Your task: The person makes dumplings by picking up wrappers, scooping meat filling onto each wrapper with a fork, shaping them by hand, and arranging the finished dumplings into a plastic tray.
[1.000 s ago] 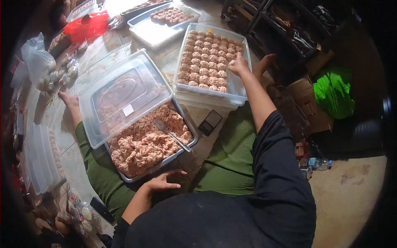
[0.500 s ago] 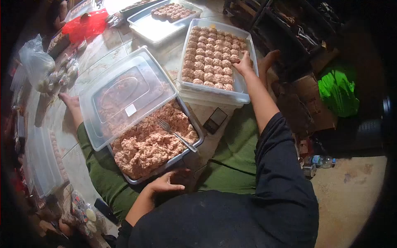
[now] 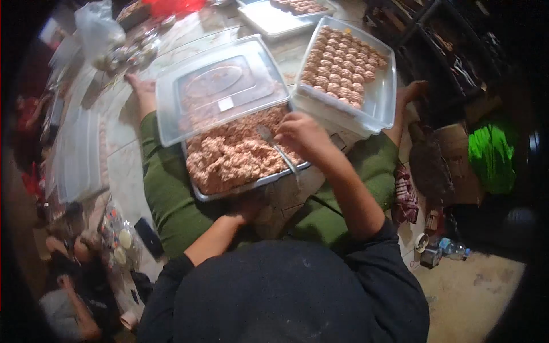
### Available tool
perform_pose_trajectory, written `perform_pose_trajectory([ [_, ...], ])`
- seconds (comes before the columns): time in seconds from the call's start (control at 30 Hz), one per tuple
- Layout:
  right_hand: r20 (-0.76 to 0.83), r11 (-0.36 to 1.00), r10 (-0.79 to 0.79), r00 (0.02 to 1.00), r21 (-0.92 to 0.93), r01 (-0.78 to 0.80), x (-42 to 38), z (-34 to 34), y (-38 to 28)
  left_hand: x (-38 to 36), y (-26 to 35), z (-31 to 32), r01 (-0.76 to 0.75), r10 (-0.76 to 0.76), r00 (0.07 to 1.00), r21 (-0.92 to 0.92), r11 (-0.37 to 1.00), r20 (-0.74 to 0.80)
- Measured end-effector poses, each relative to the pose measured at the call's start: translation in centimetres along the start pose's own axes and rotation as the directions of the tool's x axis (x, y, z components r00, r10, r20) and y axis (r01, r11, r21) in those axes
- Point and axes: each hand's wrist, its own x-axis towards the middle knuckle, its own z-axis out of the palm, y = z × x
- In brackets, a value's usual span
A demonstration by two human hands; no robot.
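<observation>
My right hand is over the right edge of the minced meat mixture, its fingers bent inward; whether anything is between them is hidden. Its fingertips are close beside a metal fork, which lies with its tines on the meat and its handle over the rim. My left hand is low in front of the meat tray, its fingers lost in shadow. A clear plastic lid rests slantwise over the tray's far part. Rows of meatballs fill much of a clear plastic tub at the right.
Another white tub with meat pieces stands at the back. Plastic bags and stacked clear lids lie on the left. Beside my left leg is a dark phone-like object. Another person sits at lower left. A bottle lies at right.
My right hand has moved from the meatball tub back to the meat beside the fork. My left hand stays before the tray, now more shadowed. The whole view has shifted.
</observation>
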Motion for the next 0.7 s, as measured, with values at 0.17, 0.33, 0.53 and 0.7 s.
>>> perform_pose_trajectory([
  [0.17, 0.124, 0.845, 0.258, 0.958, -0.51, -0.162, 2.2, 5.7, -0.8, -1.1, 1.8, -2.8, -0.082, 0.08, 0.997, 0.15, 0.985, 0.021],
  [0.33, 0.072, 0.853, 0.411, 0.909, -0.381, -0.356, 2.5, 5.0, -0.9, -1.1, 1.1, -2.0, -0.001, 0.005, 0.99, 0.027, 1.0, -0.142],
  [0.53, 0.181, 0.968, 0.182, 0.966, -0.203, -0.145, -1.2, -0.8, -5.8, -4.9, 2.8, -4.8, -0.296, 0.195, 0.953, -0.589, 0.752, -0.23],
  [0.7, 0.167, 0.885, 0.136, 0.976, -0.464, -0.044, -4.5, 2.4, -6.9, -9.2, 4.8, -9.1, -0.197, 0.153, 0.97, -0.98, 0.031, -0.19],
])
